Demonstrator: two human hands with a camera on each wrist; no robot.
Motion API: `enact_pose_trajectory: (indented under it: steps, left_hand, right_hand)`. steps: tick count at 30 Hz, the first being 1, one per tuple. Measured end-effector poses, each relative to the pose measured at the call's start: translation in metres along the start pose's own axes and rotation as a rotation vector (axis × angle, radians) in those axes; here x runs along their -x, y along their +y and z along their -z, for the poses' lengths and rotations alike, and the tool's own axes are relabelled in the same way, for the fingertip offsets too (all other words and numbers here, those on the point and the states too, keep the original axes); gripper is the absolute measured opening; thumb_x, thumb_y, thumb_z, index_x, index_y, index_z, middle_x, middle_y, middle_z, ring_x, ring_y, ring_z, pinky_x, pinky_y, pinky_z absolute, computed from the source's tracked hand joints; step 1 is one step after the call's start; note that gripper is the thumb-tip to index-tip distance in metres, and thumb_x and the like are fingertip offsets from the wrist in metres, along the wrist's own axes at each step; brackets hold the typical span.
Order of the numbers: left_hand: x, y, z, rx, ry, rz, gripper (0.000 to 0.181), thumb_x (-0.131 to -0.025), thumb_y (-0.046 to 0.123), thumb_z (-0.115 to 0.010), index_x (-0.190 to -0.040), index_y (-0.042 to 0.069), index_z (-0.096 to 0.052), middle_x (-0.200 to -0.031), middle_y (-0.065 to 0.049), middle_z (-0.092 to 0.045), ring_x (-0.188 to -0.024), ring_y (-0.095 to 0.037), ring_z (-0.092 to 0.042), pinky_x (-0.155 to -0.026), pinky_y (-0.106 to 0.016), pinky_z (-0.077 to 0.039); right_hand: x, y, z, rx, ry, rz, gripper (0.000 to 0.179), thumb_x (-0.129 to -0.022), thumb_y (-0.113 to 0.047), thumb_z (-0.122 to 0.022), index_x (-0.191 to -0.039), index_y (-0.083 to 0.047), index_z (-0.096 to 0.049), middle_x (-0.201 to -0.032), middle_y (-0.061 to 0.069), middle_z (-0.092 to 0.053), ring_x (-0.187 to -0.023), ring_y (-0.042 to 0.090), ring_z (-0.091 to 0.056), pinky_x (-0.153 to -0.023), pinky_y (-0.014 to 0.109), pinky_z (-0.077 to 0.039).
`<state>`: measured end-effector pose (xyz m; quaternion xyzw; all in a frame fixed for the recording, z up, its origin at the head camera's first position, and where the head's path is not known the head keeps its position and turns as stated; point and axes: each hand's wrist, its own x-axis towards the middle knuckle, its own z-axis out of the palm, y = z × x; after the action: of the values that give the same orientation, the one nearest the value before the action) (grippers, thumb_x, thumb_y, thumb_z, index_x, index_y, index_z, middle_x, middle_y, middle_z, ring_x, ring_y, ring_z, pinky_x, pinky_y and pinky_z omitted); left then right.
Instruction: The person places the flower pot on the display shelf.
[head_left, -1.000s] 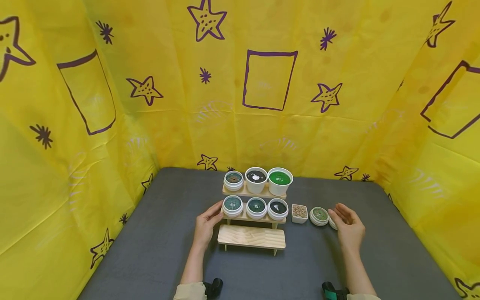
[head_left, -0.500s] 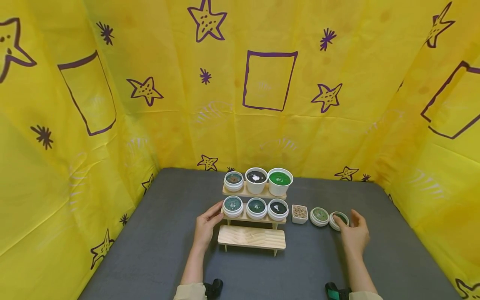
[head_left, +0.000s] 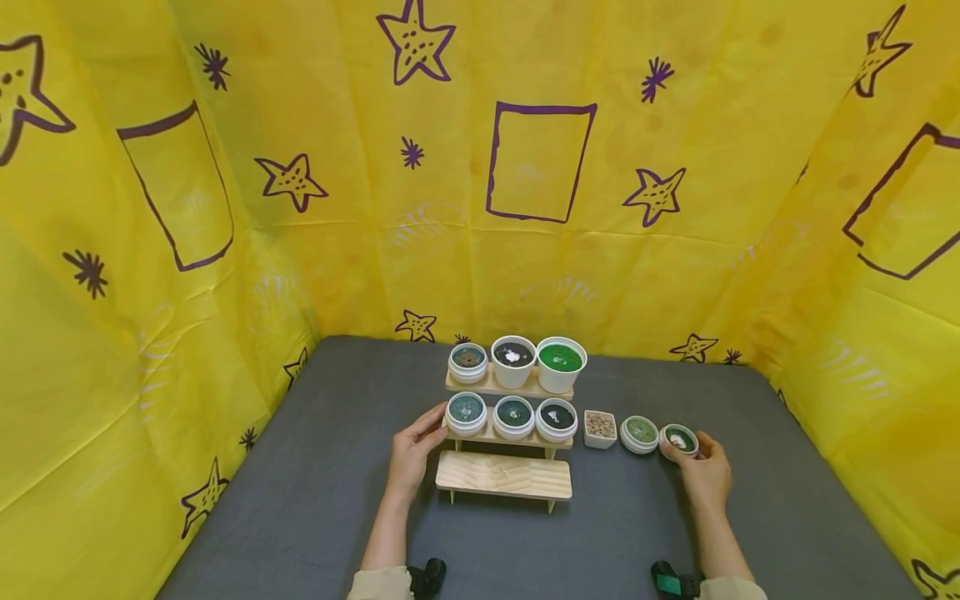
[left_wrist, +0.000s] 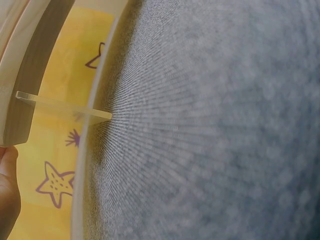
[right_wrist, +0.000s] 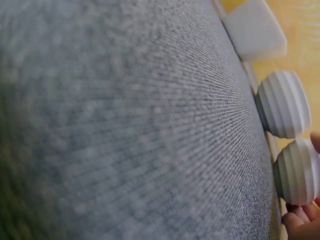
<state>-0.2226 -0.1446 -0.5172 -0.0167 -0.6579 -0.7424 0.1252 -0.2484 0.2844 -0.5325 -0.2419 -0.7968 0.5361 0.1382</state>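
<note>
My left hand (head_left: 411, 454) holds the left end of the middle step of a three-step wooden stand (head_left: 502, 475), fingers and thumb at the step's edge. The left wrist view shows a fingertip against that wooden step (left_wrist: 27, 70). With thumb and fingers on opposite sides, my right hand (head_left: 707, 477) grips a small white ribbed pot (right_wrist: 298, 172), which stands on the table at the right end of a short row. Dark green stuff with a white patch fills this pot. A similar ribbed pot (head_left: 641, 433) with paler green contents is just to its left.
Left of the pots stands a square white dish (head_left: 599, 440) of beige bits. Several white pots and cups, including one with bright green contents (head_left: 561, 358), occupy the upper two steps. The lowest step is bare. Yellow cloth (head_left: 450, 267) walls the grey table (head_left: 337, 400).
My right hand shifts right, opens away from the rightmost pot, then closes its thumb and fingers round it, turning its top into view. My left hand stays on the stand.
</note>
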Motion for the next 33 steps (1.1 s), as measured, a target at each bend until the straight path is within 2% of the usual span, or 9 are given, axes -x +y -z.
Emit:
enact_pose_trajectory:
  steps: [3,6,9,12,16,22,33]
  left_hand:
    - [0.0000,0.0005,-0.0006,0.002,0.000,-0.005,0.041,-0.091,-0.003,-0.062,-0.130,-0.011,-0.058,-0.140,-0.030,-0.054,-0.111,0.010,-0.060,-0.095,-0.008,-0.049]
    - [0.0000,0.0005,-0.0007,0.011,0.000,-0.009,0.040,-0.091,-0.003,-0.062,-0.130,-0.012,-0.058,-0.139,-0.031,-0.054,-0.110,0.010,-0.060,-0.096,-0.008,-0.049]
    - [-0.0007,-0.0005,0.0000,0.014,0.001,-0.004,0.040,-0.090,-0.005,-0.061,-0.130,-0.012,-0.058,-0.139,-0.030,-0.054,-0.110,0.010,-0.060,-0.096,-0.008,-0.049]
    - [-0.0007,-0.0006,0.0001,0.010,0.001,-0.003,0.040,-0.090,-0.004,-0.062,-0.130,-0.012,-0.058,-0.139,-0.029,-0.055,-0.110,0.010,-0.060,-0.096,-0.008,-0.049]
    - [-0.0007,-0.0006,0.0000,0.010,0.003,0.002,0.040,-0.090,-0.005,-0.062,-0.129,-0.012,-0.058,-0.139,-0.029,-0.055,-0.109,0.010,-0.060,-0.096,-0.008,-0.049]
    - [0.0003,0.0003,-0.0004,0.003,0.004,0.002,0.041,-0.090,-0.004,-0.062,-0.130,-0.012,-0.058,-0.139,-0.030,-0.054,-0.109,0.010,-0.060,-0.095,-0.007,-0.048]
    - [0.0003,0.0000,-0.0008,0.008,0.004,0.001,0.041,-0.090,-0.004,-0.062,-0.130,-0.012,-0.057,-0.139,-0.030,-0.054,-0.109,0.010,-0.060,-0.096,-0.008,-0.049]
  right_hand:
    - [-0.0015,0.0023,0.0000,0.005,-0.006,0.009,0.079,-0.082,-0.019,-0.079,-0.147,0.004,-0.040,-0.143,0.031,-0.050,-0.127,0.034,-0.052,-0.069,-0.002,-0.030]
    - [-0.0029,0.0038,0.0002,0.022,-0.004,0.021,0.078,-0.081,-0.020,-0.080,-0.145,0.004,-0.042,-0.141,0.030,-0.052,-0.106,0.010,-0.057,-0.067,-0.004,-0.031]
    - [-0.0034,0.0051,0.0007,0.043,-0.001,0.033,0.077,-0.081,-0.022,-0.080,-0.144,0.005,-0.044,-0.139,0.030,-0.054,-0.084,-0.016,-0.043,-0.066,-0.005,-0.031]
    - [-0.0034,0.0061,0.0012,0.056,0.001,0.048,0.075,-0.081,-0.023,-0.080,-0.142,0.005,-0.046,-0.137,0.031,-0.055,-0.072,-0.028,-0.034,-0.064,-0.004,-0.031]
    - [-0.0025,0.0064,0.0014,0.063,0.010,0.064,0.072,-0.081,-0.023,-0.080,-0.140,0.005,-0.049,-0.134,0.032,-0.057,-0.068,-0.031,-0.034,-0.064,-0.003,-0.032]
    - [-0.0014,0.0070,0.0008,0.051,0.025,0.067,0.070,-0.081,-0.022,-0.080,-0.139,0.004,-0.051,-0.133,0.030,-0.059,-0.071,-0.029,-0.035,-0.063,-0.005,-0.032]
    - [-0.0028,0.0073,-0.0012,-0.056,0.054,0.024,0.071,-0.082,-0.019,-0.080,-0.141,0.006,-0.048,-0.133,0.027,-0.056,-0.070,-0.026,-0.038,-0.062,-0.003,-0.037]
